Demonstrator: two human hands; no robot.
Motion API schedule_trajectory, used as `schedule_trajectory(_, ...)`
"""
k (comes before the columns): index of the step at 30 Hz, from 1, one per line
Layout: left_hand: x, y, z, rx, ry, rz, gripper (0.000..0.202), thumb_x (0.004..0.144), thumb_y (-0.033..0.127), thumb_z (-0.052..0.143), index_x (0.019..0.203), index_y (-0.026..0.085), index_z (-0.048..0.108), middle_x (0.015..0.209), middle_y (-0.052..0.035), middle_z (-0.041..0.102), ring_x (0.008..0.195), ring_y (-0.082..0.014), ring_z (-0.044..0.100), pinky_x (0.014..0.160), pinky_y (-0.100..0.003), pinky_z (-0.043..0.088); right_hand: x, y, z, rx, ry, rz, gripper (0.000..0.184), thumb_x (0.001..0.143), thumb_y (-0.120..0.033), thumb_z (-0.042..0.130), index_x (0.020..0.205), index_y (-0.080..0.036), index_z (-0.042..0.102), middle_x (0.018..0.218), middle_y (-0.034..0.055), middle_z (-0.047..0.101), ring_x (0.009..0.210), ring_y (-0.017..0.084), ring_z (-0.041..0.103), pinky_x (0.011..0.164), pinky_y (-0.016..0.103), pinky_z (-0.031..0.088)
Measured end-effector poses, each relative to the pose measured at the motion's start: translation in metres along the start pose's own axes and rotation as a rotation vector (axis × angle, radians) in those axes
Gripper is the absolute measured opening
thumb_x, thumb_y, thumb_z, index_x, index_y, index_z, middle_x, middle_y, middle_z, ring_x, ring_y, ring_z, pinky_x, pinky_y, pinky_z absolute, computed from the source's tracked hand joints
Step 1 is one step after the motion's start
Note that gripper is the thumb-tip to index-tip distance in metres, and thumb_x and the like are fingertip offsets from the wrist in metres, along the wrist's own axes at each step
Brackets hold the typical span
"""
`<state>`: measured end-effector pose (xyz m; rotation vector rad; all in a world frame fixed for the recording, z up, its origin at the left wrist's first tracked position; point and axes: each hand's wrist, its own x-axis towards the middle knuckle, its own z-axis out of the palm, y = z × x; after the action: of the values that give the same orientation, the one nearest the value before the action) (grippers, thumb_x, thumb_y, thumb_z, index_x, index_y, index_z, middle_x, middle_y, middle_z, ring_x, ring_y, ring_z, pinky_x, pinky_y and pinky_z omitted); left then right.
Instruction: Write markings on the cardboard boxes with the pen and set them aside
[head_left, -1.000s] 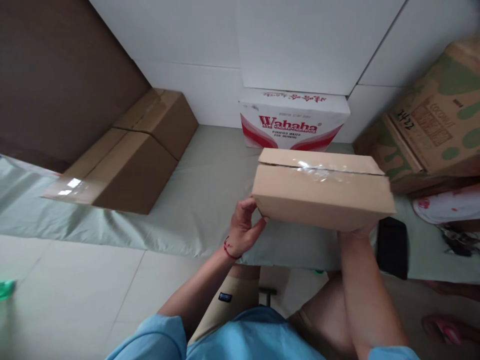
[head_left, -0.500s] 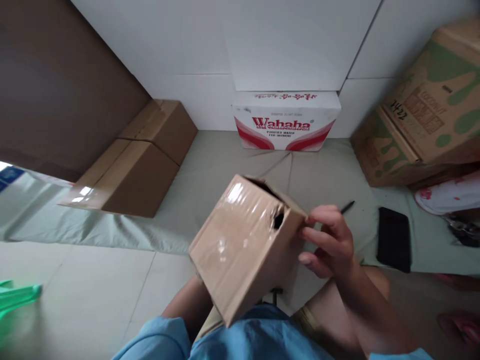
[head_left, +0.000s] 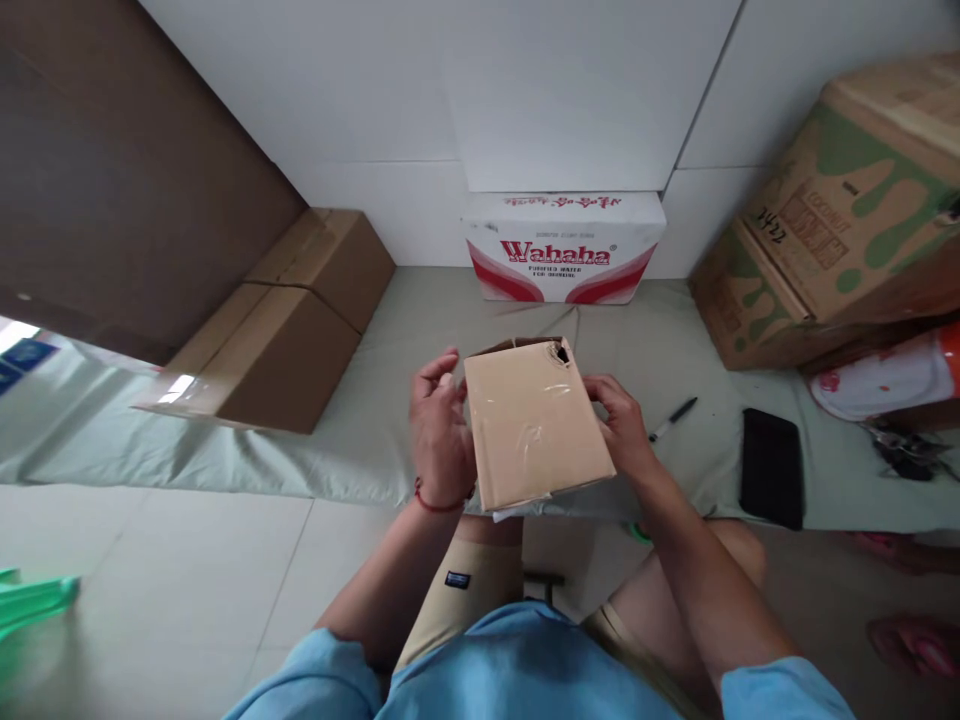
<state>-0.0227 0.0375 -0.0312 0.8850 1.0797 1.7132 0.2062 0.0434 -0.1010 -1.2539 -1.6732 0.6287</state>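
I hold a small taped cardboard box (head_left: 534, 425) upright between both hands, above the edge of a pale green sheet (head_left: 390, 400). My left hand (head_left: 439, 435) grips its left side, fingers curled round the edge. Pressed against the box's right side is my right hand (head_left: 619, 425). The tape on the near face is shiny, and a ragged hole shows at the box's top right corner.
A long brown carton (head_left: 277, 320) lies left on the sheet. A white and red Wahaha box (head_left: 566, 250) stands against the wall. At right are a green-printed carton (head_left: 832, 230), a pen (head_left: 673, 418) and a black phone (head_left: 771, 467). Tiled floor lies at left.
The box was turned from lying flat and wide to tilted, then to standing on end facing me. My left hand came back onto its left side; both hands now hold it.
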Motion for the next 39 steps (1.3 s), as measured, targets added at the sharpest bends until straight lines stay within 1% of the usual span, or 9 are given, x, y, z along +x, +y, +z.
schedule_trajectory(2, -0.007, 0.026, 0.002, 0.114, -0.002, 0.291, 0.016, 0.102, 0.032, 0.065, 0.112, 0.028, 0.078, 0.137, -0.0033, 0.071, 0.146, -0.0289, 0.056, 0.128, -0.050, 0.042, 0.003, 0.004, -0.011, -0.093, 0.003, 0.001, 0.023, 0.102, -0.037, 0.059, 0.101, -0.022, 0.077, 0.107, 0.0097, 0.076, 0.102, 0.024, 0.071, 0.093, 0.040, 0.057)
schedule_trajectory(5, -0.016, 0.063, 0.005, 0.396, -0.293, 0.550, 0.017, 0.102, 0.028, 0.065, 0.103, 0.027, 0.082, 0.116, -0.0046, 0.080, 0.134, -0.0325, 0.067, 0.125, -0.057, 0.046, 0.008, 0.018, -0.041, -0.384, 0.026, 0.116, 0.029, 0.102, -0.034, 0.054, 0.103, -0.020, 0.079, 0.107, 0.0135, 0.075, 0.103, 0.028, 0.068, 0.097, 0.044, 0.055)
schedule_trajectory(9, -0.016, 0.083, 0.016, 0.679, -0.645, 0.571, 0.019, 0.104, 0.025, 0.064, 0.109, 0.023, 0.083, 0.116, -0.0085, 0.084, 0.116, -0.0290, 0.078, 0.108, -0.048, 0.062, 0.008, 0.041, -0.090, -0.820, -0.043, 0.443, 0.047, 0.096, -0.019, 0.047, 0.132, -0.016, 0.077, 0.133, 0.0206, 0.067, 0.119, 0.034, 0.062, 0.099, 0.045, 0.052)
schedule_trajectory(12, -0.013, 0.079, 0.024, 0.863, -0.787, 0.620, 0.029, 0.107, 0.035, 0.062, 0.125, 0.021, 0.080, 0.132, -0.0121, 0.080, 0.128, -0.0316, 0.075, 0.113, -0.049, 0.060, 0.004, 0.050, -0.113, -0.953, -0.158, 0.632, 0.062, 0.089, -0.015, 0.051, 0.148, -0.022, 0.070, 0.143, 0.0206, 0.060, 0.120, 0.036, 0.062, 0.088, 0.042, 0.051)
schedule_trajectory(20, -0.006, 0.085, 0.016, 1.187, -1.097, 0.637, 0.077, 0.104, 0.069, 0.056, 0.158, 0.014, 0.058, 0.163, -0.0197, 0.058, 0.152, -0.0374, 0.057, 0.131, -0.054, 0.040, -0.001, 0.054, -0.122, -0.976, -0.376, 0.719, 0.069, 0.089, -0.016, 0.053, 0.156, -0.026, 0.063, 0.139, 0.0202, 0.061, 0.115, 0.035, 0.068, 0.086, 0.040, 0.050)
schedule_trajectory(24, -0.017, 0.087, 0.024, 1.249, -1.113, 0.638, 0.110, 0.091, 0.090, 0.055, 0.158, 0.004, 0.053, 0.165, -0.0320, 0.049, 0.157, -0.0485, 0.047, 0.131, -0.064, 0.033, -0.012, 0.057, -0.133, -0.960, -0.411, 0.663, 0.065, 0.089, -0.014, 0.052, 0.151, -0.027, 0.066, 0.139, 0.0180, 0.062, 0.114, 0.033, 0.069, 0.087, 0.037, 0.049)
schedule_trajectory(27, -0.031, 0.078, 0.031, 1.338, -1.013, 0.694, 0.093, 0.092, 0.078, 0.067, 0.148, 0.004, 0.061, 0.163, -0.0340, 0.051, 0.156, -0.0516, 0.046, 0.129, -0.070, 0.031, -0.020, 0.060, -0.138, -0.969, -0.481, 0.657, 0.071, 0.082, -0.008, 0.054, 0.150, -0.027, 0.066, 0.130, 0.0167, 0.066, 0.104, 0.030, 0.071, 0.082, 0.035, 0.047)
schedule_trajectory(33, -0.037, 0.070, 0.022, 1.267, -0.894, 0.816, 0.084, 0.093, 0.065, 0.073, 0.150, 0.006, 0.059, 0.153, -0.0274, 0.064, 0.147, -0.0441, 0.057, 0.129, -0.060, 0.035, -0.021, 0.060, -0.143, -0.988, -0.520, 0.708, 0.033, 0.088, -0.020, 0.060, 0.117, -0.021, 0.075, 0.111, 0.0139, 0.071, 0.089, 0.025, 0.068, 0.073, 0.032, 0.039)
schedule_trajectory(39, -0.033, 0.072, 0.017, 1.218, -1.035, 0.789, 0.073, 0.103, 0.056, 0.066, 0.163, 0.019, 0.050, 0.170, -0.0113, 0.052, 0.157, -0.0341, 0.050, 0.138, -0.049, 0.019, -0.009, 0.053, -0.135, -0.945, -0.546, 0.712, 0.008, 0.084, -0.027, 0.070, 0.079, -0.020, 0.071, 0.081, 0.0078, 0.069, 0.074, 0.021, 0.061, 0.065, 0.032, 0.033)
